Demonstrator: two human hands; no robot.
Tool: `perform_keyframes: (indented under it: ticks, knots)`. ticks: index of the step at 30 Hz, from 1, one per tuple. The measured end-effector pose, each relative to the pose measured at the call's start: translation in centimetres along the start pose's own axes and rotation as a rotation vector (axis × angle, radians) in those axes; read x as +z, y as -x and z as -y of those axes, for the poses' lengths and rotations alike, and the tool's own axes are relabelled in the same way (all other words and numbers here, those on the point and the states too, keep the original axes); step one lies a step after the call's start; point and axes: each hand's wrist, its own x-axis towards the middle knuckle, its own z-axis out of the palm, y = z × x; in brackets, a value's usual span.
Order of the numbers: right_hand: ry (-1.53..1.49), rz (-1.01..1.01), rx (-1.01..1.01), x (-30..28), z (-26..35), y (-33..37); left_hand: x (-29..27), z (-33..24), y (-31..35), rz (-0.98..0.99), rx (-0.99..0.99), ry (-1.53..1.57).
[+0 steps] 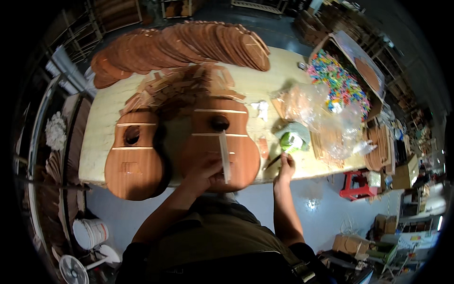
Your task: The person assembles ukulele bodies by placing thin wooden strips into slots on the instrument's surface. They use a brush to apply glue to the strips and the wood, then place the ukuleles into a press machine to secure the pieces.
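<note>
A ukulele-shaped wooden soundboard body (243,158) lies before me, with a round sound hole and pale cross braces. My left hand (208,173) is over its lower half, closed on a thin pale wooden strip (224,156) that stands out above the wood. On the right, my right hand (286,166) has its fingers closed at the near edge of a green container (290,142) with a white label, which is over a grey-green cloth (298,128). A dark stick-like tool (273,162) lies beside that hand. A second such body (132,170) rests at the left, its sound hole upward.
Small wood blocks (163,87) are heaped behind the bodies, and a long row of thin wooden plates (175,47) stands at the back. To the right are clear plastic bags (305,104), a box of colourful small pieces (338,78) and a red stool (357,186).
</note>
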Motion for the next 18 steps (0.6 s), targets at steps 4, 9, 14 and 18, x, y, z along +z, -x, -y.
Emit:
perform_keyframes:
  ticks: [4,9,14,18]
  knots:
    - [0.122,0.506,-0.132,1.8,6.6,8.3,-0.5,0.7,0.4,-0.106,0.082,-0.124]
    - [0.28,0.959,-0.041,4.3,8.1,14.5,-1.1,0.9,0.6,-0.136,0.145,-0.217]
    - [0.346,0.916,-0.027,4.8,7.6,16.4,-1.8,1.3,1.0,-0.164,0.224,-0.198]
    - [0.359,0.859,-0.121,5.0,7.3,18.3,-1.8,1.0,1.6,-0.209,0.245,-0.282]
